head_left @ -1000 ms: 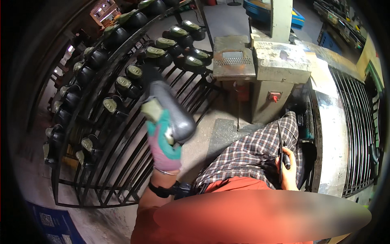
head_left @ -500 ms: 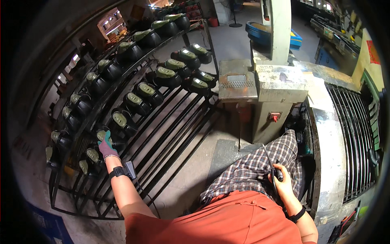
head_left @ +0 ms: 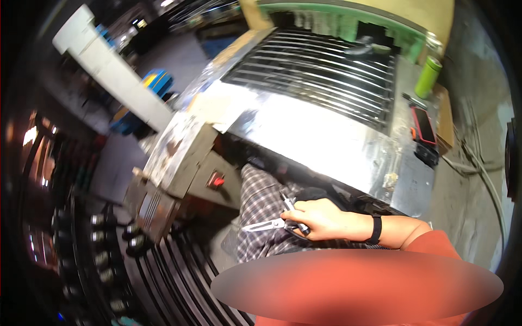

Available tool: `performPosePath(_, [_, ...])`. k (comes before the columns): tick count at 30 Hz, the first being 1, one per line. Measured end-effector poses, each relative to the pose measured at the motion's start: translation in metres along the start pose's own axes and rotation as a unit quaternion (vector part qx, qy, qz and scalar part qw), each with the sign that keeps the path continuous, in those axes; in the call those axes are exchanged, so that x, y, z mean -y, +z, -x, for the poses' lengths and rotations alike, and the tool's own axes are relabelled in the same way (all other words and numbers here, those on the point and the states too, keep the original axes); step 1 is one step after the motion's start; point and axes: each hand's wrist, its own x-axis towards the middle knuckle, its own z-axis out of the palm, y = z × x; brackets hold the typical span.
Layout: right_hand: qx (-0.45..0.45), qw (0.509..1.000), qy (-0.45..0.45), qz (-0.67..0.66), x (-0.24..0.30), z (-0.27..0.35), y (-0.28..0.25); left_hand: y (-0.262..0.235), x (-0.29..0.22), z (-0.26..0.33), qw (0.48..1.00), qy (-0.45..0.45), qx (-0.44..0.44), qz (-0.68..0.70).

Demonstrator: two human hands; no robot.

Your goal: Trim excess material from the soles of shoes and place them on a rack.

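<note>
Clearly the right hand (head_left: 321,217), at lower centre of the frame, is clenched around a pair of metal pliers (head_left: 274,220), whose open handles point left over the checked trouser leg (head_left: 261,201). The left hand is out of view. Above, a shiny metal machine top (head_left: 304,130) with a slatted grille (head_left: 321,70) fills the middle; a green bottle (head_left: 428,77) stands upper right. This looks like a pause between tool strokes; the next move would call for bringing the pliers to a workpiece.

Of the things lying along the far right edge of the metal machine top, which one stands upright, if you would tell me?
The green cylindrical bottle stands upright near the far corner; the red-edged phone and the dark block beside it lie flat.
</note>
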Motion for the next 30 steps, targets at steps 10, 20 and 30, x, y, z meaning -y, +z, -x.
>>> performPosePath(10, [-0.238, 0.894, 0.345, 0.158, -0.069, 0.128, -0.114, 0.164, -0.412, 0.007, 0.634, 0.204, 0.475, 0.574])
performPosePath(20, [-0.284, 0.84, 0.404, 0.224, -0.112, 0.215, -0.103, 0.182, -0.806, 0.089, 0.529, 0.428, 0.476, 0.557])
performPosePath(30, [-0.298, 0.807, 0.508, -0.053, -0.105, 0.215, -0.119, 0.163, -1.066, 0.14, 0.553, 0.508, 0.395, 0.53])
